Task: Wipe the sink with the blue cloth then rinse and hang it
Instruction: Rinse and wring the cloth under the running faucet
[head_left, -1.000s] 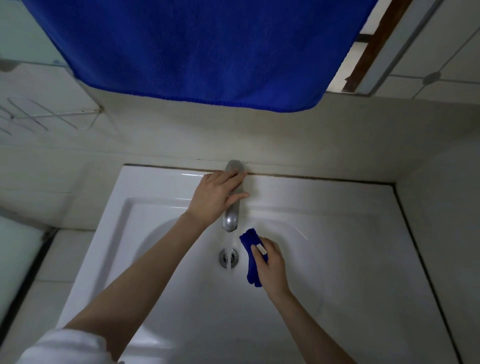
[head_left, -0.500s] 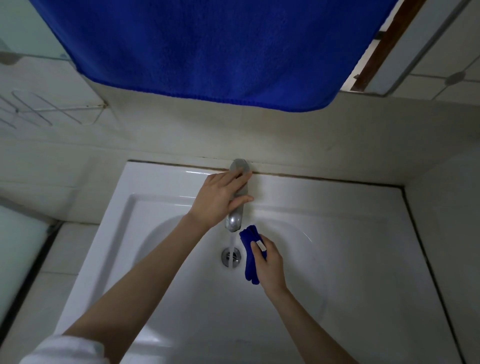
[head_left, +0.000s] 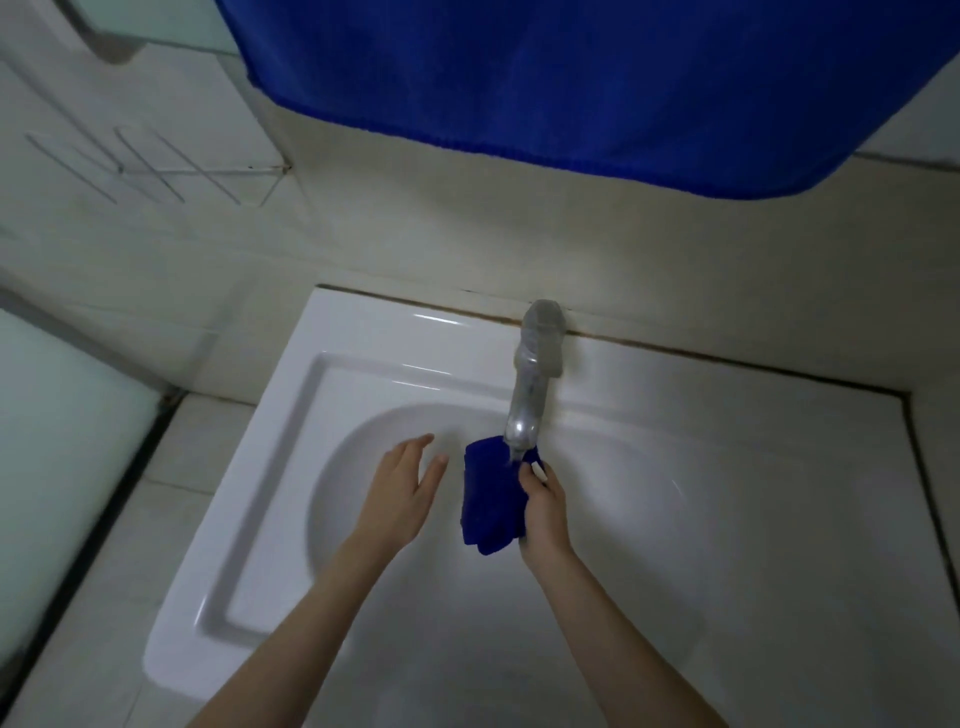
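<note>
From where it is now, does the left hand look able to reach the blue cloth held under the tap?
Probably yes. The left hand is open beside the blue cloth, nothing between them. The right hand grips the cloth's right edge under the tap, so its left side is exposed.

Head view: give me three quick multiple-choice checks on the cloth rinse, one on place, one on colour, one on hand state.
1. Where is the blue cloth?
A. Under the tap spout
B. On the wall rack
C. On the floor

2. What colour is the large towel hanging above?
A. White
B. Blue
C. Green

3. How is the left hand?
A. Gripping the tap
B. Holding the cloth
C. Open, empty, beside the cloth

Answers: 1 A, the right hand holds it below the tap over the sink. 2 B, plainly blue. 3 C, fingers spread, touching nothing.
</note>
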